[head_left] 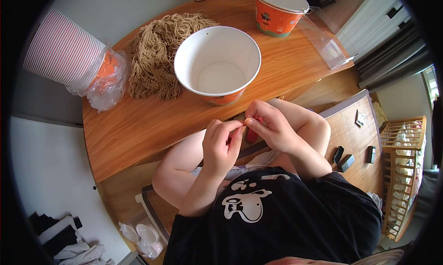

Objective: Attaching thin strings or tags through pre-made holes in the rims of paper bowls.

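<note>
Red small piece [252, 135] pinched between both hands, just below the bench edge.

Going left to right: a sleeve of stacked striped paper cups [62, 50] lies in clear wrap on the wooden bench [138, 126], then a heap of tan string bundles [159, 52], then an open white paper bucket [217, 64] that looks empty, and a second lidded orange bucket [279, 9] at the far edge. By that, nothing appears packed into the open bucket yet. The left hand [221, 145] has its fingers closed, thumb and forefinger tips pressed to the red piece; the right hand [272, 126] curls closed over it from the other side. What the piece is cannot be told.
</note>
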### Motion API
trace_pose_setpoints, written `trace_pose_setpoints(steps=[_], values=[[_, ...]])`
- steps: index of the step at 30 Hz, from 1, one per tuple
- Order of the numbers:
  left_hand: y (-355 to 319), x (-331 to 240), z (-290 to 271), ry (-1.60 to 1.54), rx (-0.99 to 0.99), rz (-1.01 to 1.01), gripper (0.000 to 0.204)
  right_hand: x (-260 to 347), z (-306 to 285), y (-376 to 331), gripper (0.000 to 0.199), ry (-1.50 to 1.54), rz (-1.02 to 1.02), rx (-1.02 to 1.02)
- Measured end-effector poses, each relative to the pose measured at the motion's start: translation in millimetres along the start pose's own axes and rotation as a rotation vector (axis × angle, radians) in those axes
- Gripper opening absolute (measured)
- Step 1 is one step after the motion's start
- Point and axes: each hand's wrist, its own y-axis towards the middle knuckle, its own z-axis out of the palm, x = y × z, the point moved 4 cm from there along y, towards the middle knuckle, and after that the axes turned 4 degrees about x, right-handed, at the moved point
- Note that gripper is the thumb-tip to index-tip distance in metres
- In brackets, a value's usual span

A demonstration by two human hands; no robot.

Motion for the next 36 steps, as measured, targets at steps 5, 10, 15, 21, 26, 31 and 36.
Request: trace_pose_setpoints(steps=[5, 10, 15, 21, 26, 31, 36], values=[[-1, 1, 0, 0.010, -0.008, 0.000, 0.015, 0, 3, 2, 0.013, 0.038, -0.009, -0.016], [0, -2, 1, 0.028, -0.036, 0.027, 0.015, -1, 5, 2, 0.014, 0.037, -0.001, -0.024], [-1, -2, 1, 0.058, -0.056, 0.055, 0.015, -9, 8, 1, 0.021, 0.130, 0.082, -0.038], [-2, -3, 0, 0.081, -0.080, 0.077, 0.019, -14, 16, -1, 0.028, 0.509, 0.235, 0.022], [-2, -3, 0, 0.097, -0.129, 0.119, 0.020, -19, 21, -1, 0.031, 0.520, 0.187, 0.016], [-1, -4, -3, 0.140, -0.127, 0.150, 0.019, -19, 23, 0, 0.031, 0.539, 0.188, 0.019], [23, -21, -32, 0.102, 0.010, 0.176, 0.017, -10, 3, 4, 0.029, 0.286, 0.016, -0.055]])
